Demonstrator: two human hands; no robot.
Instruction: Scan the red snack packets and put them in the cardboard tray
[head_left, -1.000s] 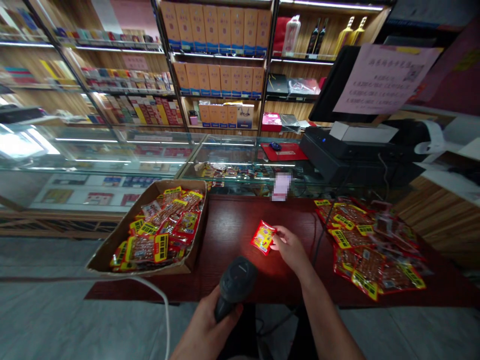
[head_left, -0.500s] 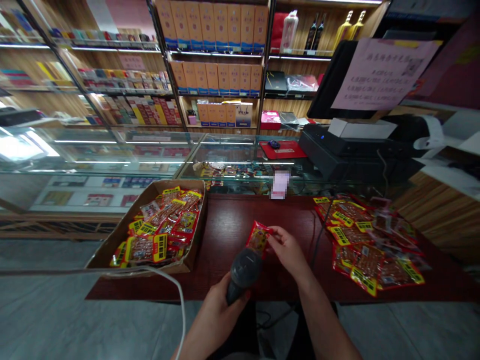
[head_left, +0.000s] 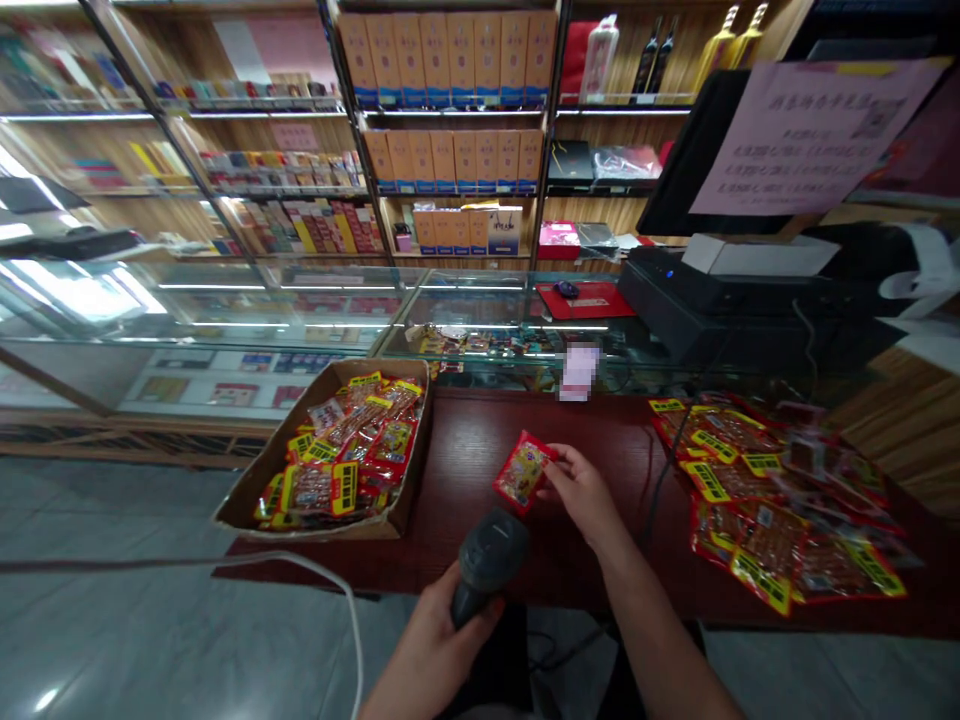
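Observation:
My left hand is closed around the handle of a dark barcode scanner, its head tilted up and away from me. Between the thumb and fingers of my right hand is the right edge of a small red snack packet with a yellowish printed face. The packet is just beyond the scanner head, over the dark red table. On the left, a cardboard box holds many red and yellow snack packets. To the right lies a loose pile of similar packets.
A glass display counter runs behind the table, with a mouse on a red mat. At right stand a monitor and a black machine. A white cable crosses the lower left. Stocked shelves line the back wall.
The packet has turned and now shows more of its printed face, apart from the scanner head in view. The scanner has dropped slightly. The whole view has shifted, moving the surroundings rightward.

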